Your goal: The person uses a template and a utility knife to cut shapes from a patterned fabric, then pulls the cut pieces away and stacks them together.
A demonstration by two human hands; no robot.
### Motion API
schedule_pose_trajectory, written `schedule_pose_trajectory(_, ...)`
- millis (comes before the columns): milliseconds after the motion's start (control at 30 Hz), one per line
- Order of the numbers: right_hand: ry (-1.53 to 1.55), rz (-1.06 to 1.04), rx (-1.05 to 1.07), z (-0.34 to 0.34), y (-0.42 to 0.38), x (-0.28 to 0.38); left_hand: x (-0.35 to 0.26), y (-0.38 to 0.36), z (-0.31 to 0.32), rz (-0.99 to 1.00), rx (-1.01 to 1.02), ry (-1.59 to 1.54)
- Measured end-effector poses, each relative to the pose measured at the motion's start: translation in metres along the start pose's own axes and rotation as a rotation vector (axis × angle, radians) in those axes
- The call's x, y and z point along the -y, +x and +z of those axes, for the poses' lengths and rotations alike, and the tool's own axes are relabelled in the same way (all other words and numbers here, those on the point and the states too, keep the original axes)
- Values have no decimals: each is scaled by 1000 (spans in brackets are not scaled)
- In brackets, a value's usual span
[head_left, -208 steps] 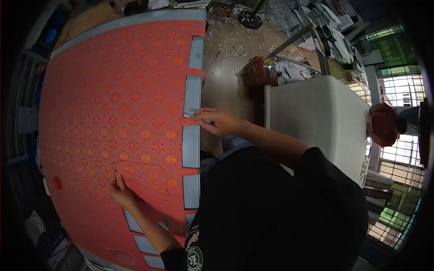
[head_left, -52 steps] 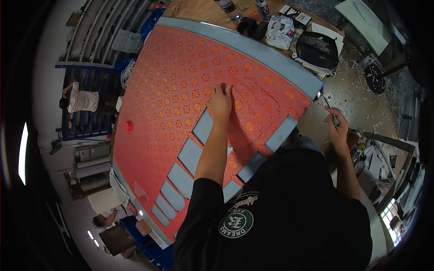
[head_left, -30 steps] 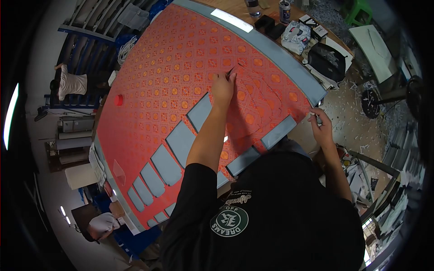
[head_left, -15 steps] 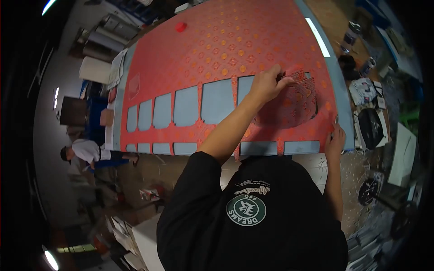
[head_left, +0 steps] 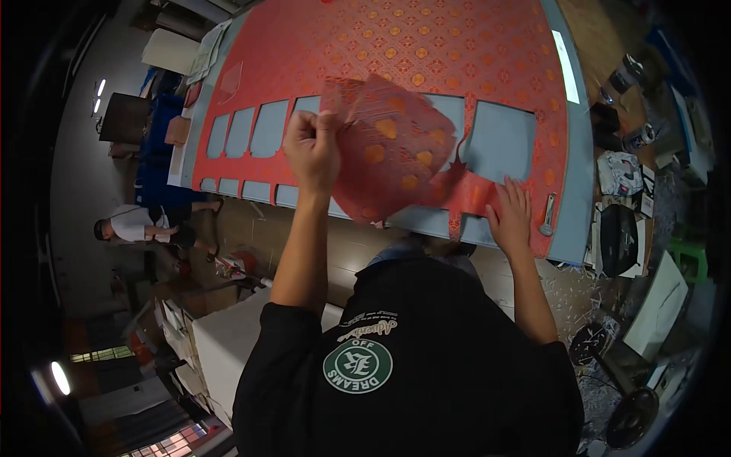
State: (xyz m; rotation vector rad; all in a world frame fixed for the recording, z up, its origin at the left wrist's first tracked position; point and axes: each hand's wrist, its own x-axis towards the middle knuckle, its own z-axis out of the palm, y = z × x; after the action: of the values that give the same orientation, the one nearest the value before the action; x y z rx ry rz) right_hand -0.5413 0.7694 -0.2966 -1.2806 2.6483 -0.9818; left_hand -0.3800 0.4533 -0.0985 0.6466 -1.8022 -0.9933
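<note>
My left hand (head_left: 312, 148) is closed on the edge of a cut piece of red fabric (head_left: 388, 148) with an orange-gold pattern. The piece hangs raised over the sheet, somewhat blurred by motion. Under it, a large red patterned fabric sheet (head_left: 396, 38) covers the blue-grey tabletop (head_left: 499, 141), which shows through a row of cut-out openings. With fingers stretched out, my right hand (head_left: 512, 213) lies on the fabric strip between the openings. A slim metallic cutter (head_left: 548, 215) rests on the sheet just right of that hand.
To the right, a side surface holds a black case (head_left: 615, 240), a plastic-wrapped bundle (head_left: 619, 172) and cans (head_left: 638, 137). Scraps litter the floor (head_left: 567, 305) there, near a fan (head_left: 632, 419). Another person (head_left: 141, 227) in a white top is at the far left.
My left hand has lifted the cut fabric piece and carried it left, baring an opening at the right. My right hand has let go of the cutter and moved left onto the strip.
</note>
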Motion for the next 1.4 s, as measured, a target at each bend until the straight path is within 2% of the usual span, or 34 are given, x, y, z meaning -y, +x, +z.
schedule_pose_trajectory(100, -73, 0, 16, -3, -3, 2, 4, 7, -24, 102, -60, 70)
schedule_pose_trajectory(167, 138, 30, -37, -8, 1, 3, 2, 5, -29, 46, -30, 42)
schedule_pose_trajectory(200, 132, 27, -44, -11, 4, 9, 0, 6, -31, -8, 6, 17)
schedule_pose_trajectory(267, 486, 68, 18, -17, 5, 30, 3, 9, -33, -22, 35, -9)
schedule_pose_trajectory(300, 475, 73, 7, -10, 8, 37, 6, 12, -32, -37, 63, -26)
schedule_pose_trajectory(367, 882, 18, 120, 13, 13, 52, 6, 20, -29, -66, 54, -128)
schedule_pose_trajectory(400, 874, 18, 116, 22, 19, 68, 8, 24, -31, -95, 36, -212)
schedule_pose_trajectory(433, 1081, 53, 121, 33, 26, 86, 12, 28, -34, -94, 35, -218)
schedule_pose_trajectory(467, 1289, 87, 127, 44, 34, 103, 18, 33, -38, -225, 30, -337)
schedule_pose_trajectory(500, 1285, 86, 126, 54, 41, 117, 24, 38, -42, -359, 26, -454)
schedule_pose_trajectory(533, 1561, 203, 204, 64, 49, 130, 33, 40, -45, -360, 25, -458)
schedule_pose_trajectory(567, 1833, 328, 287, 74, 56, 142, 48, 39, -46, -454, 6, -434)
schedule_pose_trajectory(600, 1899, 504, 206, 88, 62, 152, 70, 39, -51, -549, -14, -411)
schedule_pose_trajectory(633, 1890, 505, 206, 93, 71, 164, 119, 36, -61, -581, -21, -243)
schedule_pose_trajectory(667, 1929, 534, 152, 93, 80, 179, 159, 27, -68, -587, -24, -251)
schedule_pose_trajectory(700, 1966, 565, 98, 94, 87, 192, 193, 17, -75, -682, -1, -87)
schedule_pose_trajectory(733, 1853, 531, 73, 96, 92, 205, 213, 14, -81, -773, 23, 79)
schedule_pose_trajectory(767, 1843, 536, 77, 105, 94, 209, 219, 10, -87, -782, 21, 72)
schedule_pose_trajectory(833, 2011, 639, 197, 127, 93, 207, 229, -4, -101, -869, 203, 200)
schedule_pose_trajectory(867, 2000, 653, 196, 141, 86, 206, 234, -7, -108, -882, 207, 193)
schedule_pose_trajectory(933, 1392, 585, 169, 165, 75, 203, 243, -6, -123, -795, 430, 14)
schedule_pose_trajectory(967, 1387, 594, 175, 168, 77, 204, 238, 2, -133, -806, 430, 12)
schedule_pose_trajectory(1033, 1305, 687, 233, 168, 77, 214, 220, 20, -155, -764, 752, 35)
schedule_pose_trajectory(1067, 1306, 701, 232, 166, 79, 224, 226, 22, -162, -774, 760, 37)
schedule_pose_trajectory(1133, 933, 618, 213, 156, 93, 245, 237, 29, -169, -570, 830, 87)
schedule_pose_trajectory(1167, 931, 626, 206, 150, 99, 255, 233, 32, -169, -570, 841, 84)
schedule_pose_trajectory(1233, 945, 497, 37, 136, 115, 273, 213, 35, -163, -439, 552, -219)
schedule_pose_trajectory(1267, 937, 497, 38, 125, 124, 281, 206, 37, -160, -442, 551, -227)
schedule_pose_trajectory(1333, 1119, 351, -32, 104, 136, 292, 194, 37, -154, -440, 391, -336)
schedule_pose_trajectory(1367, 1112, 340, -21, 99, 138, 295, 186, 33, -149, -439, 376, -343)
schedule_pose_trajectory(1400, 1092, 292, -43, 96, 142, 299, 177, 28, -142, -369, 325, -380)
